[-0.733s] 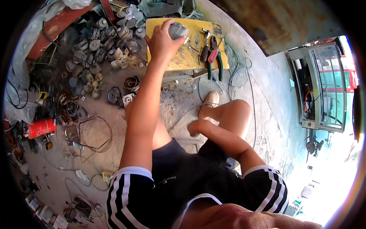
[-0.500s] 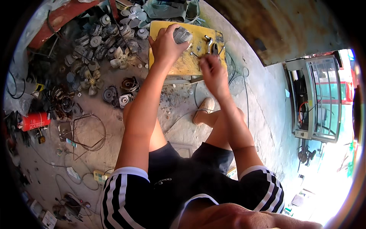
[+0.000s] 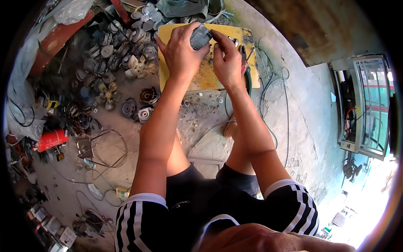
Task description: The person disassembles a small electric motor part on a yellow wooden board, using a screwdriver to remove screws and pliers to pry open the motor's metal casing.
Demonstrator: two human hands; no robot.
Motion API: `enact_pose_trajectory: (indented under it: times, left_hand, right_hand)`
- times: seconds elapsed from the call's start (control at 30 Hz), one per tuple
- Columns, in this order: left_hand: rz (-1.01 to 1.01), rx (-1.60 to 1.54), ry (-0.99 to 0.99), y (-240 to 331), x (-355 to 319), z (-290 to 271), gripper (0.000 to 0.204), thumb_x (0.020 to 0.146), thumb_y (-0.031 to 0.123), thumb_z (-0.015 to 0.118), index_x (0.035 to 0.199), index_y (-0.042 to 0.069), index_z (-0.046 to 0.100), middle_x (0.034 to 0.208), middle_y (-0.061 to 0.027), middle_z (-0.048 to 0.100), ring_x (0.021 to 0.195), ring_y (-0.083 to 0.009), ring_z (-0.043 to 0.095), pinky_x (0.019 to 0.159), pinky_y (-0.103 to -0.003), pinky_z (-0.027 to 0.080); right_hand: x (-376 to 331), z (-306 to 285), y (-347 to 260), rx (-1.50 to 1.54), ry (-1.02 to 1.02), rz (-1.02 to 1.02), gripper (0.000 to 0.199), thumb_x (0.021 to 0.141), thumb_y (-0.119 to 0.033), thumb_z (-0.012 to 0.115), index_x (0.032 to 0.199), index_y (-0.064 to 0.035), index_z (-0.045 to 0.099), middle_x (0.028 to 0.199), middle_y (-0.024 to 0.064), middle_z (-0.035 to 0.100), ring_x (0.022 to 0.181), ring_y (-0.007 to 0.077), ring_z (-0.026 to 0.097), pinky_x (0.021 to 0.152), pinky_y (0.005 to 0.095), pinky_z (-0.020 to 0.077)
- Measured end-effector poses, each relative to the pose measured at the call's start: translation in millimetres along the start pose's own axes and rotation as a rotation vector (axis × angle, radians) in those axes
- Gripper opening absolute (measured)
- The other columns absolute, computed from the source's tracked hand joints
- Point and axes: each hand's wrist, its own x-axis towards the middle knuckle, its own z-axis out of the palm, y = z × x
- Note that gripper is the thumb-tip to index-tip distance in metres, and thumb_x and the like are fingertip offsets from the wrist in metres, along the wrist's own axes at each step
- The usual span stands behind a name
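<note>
one blocky grey part [image 3: 201, 38], scuffed yellow board [image 3: 206, 76]

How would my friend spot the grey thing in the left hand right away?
Find the yellow board near the top middle of the picture. Over its upper part, the left hand grips a chunky grey part. Unlike the green-handled pliers to its right, it's short and blocky, with no handles showing.
</note>
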Motion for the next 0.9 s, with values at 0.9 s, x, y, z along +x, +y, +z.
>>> enact_pose_trajectory:
  times: [0.9]
  left_hand:
    - [0.111, 0.130, -0.030, 16, -7, 16, 0.061, 0.068, 0.029, 0.085, 0.125, 0.023, 0.063, 0.111, -0.0021, 0.062, 0.101, -0.0245, 0.065, 0.109, -0.073, 0.018]
  right_hand:
    - [2, -31, 0, -0.153, 0.037, 0.025, 0.029, 0.084, -0.001, 0.057, 0.109, -0.0061, 0.072, 0.111, 0.0149, 0.070, 0.102, 0.0354, 0.065, 0.092, 0.0415, 0.0494]
